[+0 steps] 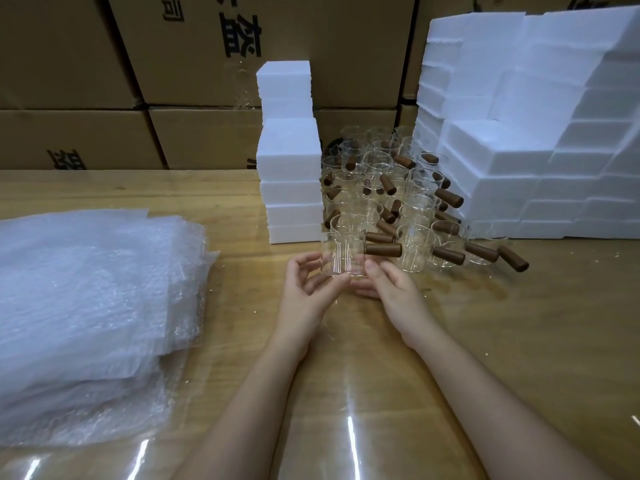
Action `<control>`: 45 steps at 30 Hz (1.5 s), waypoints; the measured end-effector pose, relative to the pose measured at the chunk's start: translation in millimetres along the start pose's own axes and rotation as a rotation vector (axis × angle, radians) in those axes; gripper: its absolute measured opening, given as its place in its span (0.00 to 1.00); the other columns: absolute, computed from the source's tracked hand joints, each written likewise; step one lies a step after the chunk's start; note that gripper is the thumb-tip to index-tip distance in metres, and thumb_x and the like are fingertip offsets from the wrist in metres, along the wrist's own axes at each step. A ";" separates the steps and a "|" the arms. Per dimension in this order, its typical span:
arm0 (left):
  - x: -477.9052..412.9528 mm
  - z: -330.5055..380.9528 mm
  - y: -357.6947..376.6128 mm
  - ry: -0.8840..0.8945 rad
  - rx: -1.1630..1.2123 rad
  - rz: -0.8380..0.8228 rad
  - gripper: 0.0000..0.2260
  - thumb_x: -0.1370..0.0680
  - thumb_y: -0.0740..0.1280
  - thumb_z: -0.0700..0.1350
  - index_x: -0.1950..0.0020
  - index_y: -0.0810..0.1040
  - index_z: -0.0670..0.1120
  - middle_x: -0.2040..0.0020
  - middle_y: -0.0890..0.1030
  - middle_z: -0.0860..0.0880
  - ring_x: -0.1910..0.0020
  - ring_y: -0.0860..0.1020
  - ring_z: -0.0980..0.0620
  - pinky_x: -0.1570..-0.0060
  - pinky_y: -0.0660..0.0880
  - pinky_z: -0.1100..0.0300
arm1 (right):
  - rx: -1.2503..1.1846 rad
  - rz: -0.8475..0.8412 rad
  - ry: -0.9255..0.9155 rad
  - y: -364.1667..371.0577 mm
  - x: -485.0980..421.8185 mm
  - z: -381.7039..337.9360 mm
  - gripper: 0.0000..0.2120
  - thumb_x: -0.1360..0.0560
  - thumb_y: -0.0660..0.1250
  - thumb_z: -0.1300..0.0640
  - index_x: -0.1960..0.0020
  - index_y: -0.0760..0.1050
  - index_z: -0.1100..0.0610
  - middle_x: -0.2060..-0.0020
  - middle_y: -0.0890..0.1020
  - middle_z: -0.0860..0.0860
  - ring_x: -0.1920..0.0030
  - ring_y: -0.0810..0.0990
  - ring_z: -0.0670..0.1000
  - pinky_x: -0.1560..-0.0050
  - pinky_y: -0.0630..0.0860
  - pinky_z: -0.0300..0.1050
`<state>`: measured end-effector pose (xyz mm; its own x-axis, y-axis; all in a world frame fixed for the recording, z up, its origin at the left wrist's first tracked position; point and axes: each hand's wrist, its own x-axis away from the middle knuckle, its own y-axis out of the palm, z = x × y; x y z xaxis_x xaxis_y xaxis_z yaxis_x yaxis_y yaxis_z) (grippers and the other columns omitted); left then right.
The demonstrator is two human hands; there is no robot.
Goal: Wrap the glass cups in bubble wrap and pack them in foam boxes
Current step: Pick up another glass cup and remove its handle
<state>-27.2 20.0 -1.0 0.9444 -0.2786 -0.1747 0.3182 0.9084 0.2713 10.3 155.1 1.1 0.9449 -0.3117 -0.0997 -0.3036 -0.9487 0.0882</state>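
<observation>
A clear glass cup [343,254] with a brown wooden handle pointing right sits upright between both hands at the table's middle. My left hand [304,289] curls its fingers and thumb round the cup's left side and base. My right hand [391,289] holds the cup's lower right side with thumb and fingers. Behind it stands a crowd of several more glass cups [391,188] with wooden handles. A thick stack of bubble wrap sheets [90,299] lies at the left. White foam boxes [291,161] stand stacked behind the cup.
A large pile of white foam boxes [526,133] fills the back right. Cardboard cartons [138,81] form a wall behind the wooden table [519,341]. A clear plastic film [346,427] covers the table near the front edge.
</observation>
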 end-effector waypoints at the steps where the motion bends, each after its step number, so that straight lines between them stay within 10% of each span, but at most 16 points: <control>1: 0.2 -1.1 0.2 0.002 -0.009 -0.005 0.19 0.30 0.72 0.34 0.45 0.70 0.49 0.42 0.77 0.47 0.49 0.80 0.55 0.51 0.77 0.64 | -0.007 0.007 0.001 -0.1 0.2 -0.3 0.09 0.19 0.57 0.60 0.42 0.73 0.58 0.53 0.82 0.50 0.60 0.83 0.41 0.58 0.78 0.33; 12: -1.5 -7.6 2.2 -0.010 -0.192 0.028 0.26 0.38 0.77 0.53 0.45 0.70 0.53 0.43 0.73 0.50 0.46 0.77 0.54 0.50 0.77 0.61 | 0.022 0.036 -0.097 -2.0 2.2 -0.3 0.06 0.26 0.68 0.59 0.50 0.75 0.52 0.57 0.81 0.49 0.62 0.83 0.41 0.61 0.78 0.34; 21: -4.0 4.0 -2.8 -0.157 0.236 -0.074 0.24 0.31 0.72 0.49 0.38 0.69 0.48 0.50 0.84 0.43 0.51 0.83 0.48 0.52 0.78 0.62 | -0.025 -0.016 -0.099 -10.4 0.7 -2.9 0.09 0.23 0.64 0.57 0.44 0.77 0.51 0.54 0.84 0.47 0.54 0.84 0.50 0.52 0.79 0.42; 30: -4.6 2.4 1.2 -0.279 0.265 -0.127 0.13 0.24 0.62 0.53 0.46 0.82 0.50 0.49 0.80 0.48 0.50 0.81 0.51 0.53 0.78 0.59 | 0.055 -0.165 -0.044 -10.8 5.2 -8.5 0.34 0.36 0.63 0.27 0.38 0.73 0.46 0.41 0.80 0.44 0.39 0.77 0.44 0.39 0.74 0.41; 33: -5.6 -1.2 1.8 -0.255 0.248 -0.073 0.10 0.19 0.58 0.48 0.46 0.79 0.53 0.52 0.82 0.49 0.54 0.81 0.53 0.55 0.78 0.58 | 0.072 -0.170 -0.012 -10.5 4.7 -7.6 0.21 0.31 0.62 0.36 0.41 0.74 0.43 0.39 0.79 0.47 0.36 0.75 0.47 0.33 0.70 0.50; 45: -2.9 -3.4 5.3 -0.140 0.121 0.071 0.11 0.26 0.70 0.41 0.47 0.71 0.46 0.46 0.77 0.45 0.51 0.81 0.53 0.58 0.80 0.61 | 0.123 -0.064 -0.033 -2.1 -1.1 3.9 0.24 0.28 0.67 0.48 0.36 0.72 0.58 0.54 0.84 0.45 0.53 0.84 0.45 0.44 0.77 0.41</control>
<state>-28.6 26.7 -2.3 0.9645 -0.2632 -0.0202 0.2499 0.8858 0.3911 9.4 157.3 -2.8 0.9589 -0.2503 -0.1339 -0.2577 -0.9653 -0.0411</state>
